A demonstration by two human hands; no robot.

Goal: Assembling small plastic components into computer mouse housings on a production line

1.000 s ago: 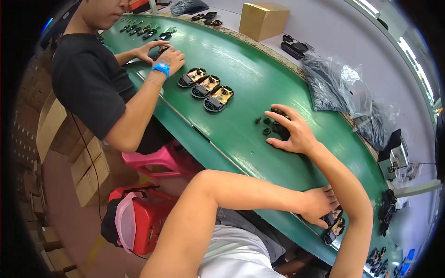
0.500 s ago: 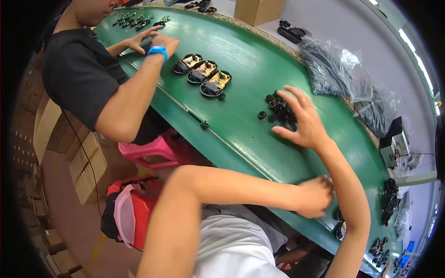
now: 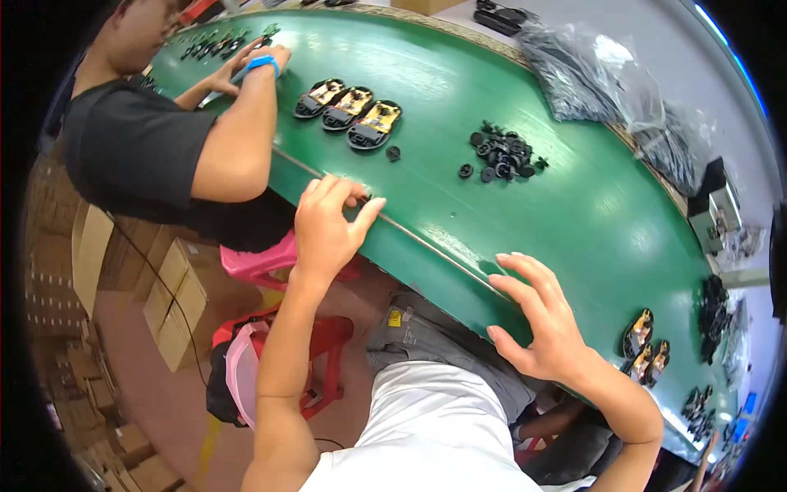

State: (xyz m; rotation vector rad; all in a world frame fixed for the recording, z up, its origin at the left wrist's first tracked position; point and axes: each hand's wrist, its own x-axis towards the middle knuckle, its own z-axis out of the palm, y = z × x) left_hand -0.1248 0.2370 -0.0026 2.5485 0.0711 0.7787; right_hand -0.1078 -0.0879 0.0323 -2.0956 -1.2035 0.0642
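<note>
My left hand [image 3: 326, 225] is at the near edge of the green work surface, thumb and forefinger closed about a small dark piece [image 3: 366, 198] beside the thin metal rod [image 3: 438, 250]. Much of that piece is hidden by the fingers. Farther right, my right hand [image 3: 537, 320] hovers by the rod with fingers spread and nothing in it. Beyond my left hand lie three oval black housings [image 3: 375, 125] with yellow circuit boards, like opened computer mice. One loose black wheel [image 3: 393, 153] is beside them. A pile of small black wheels [image 3: 504, 154] sits farther right.
A co-worker in a black shirt [image 3: 143, 143] works at the left, near a row of small parts [image 3: 217, 43]. More opened housings [image 3: 639, 336] lie at the right. Plastic bags of grey parts [image 3: 566, 78] line the far edge. A red stool [image 3: 332, 353] stands below.
My left hand has swung from the right, under my right arm, to the small dark piece by the rod. My right hand has drawn back toward me from the wheel pile. The view has shifted.
</note>
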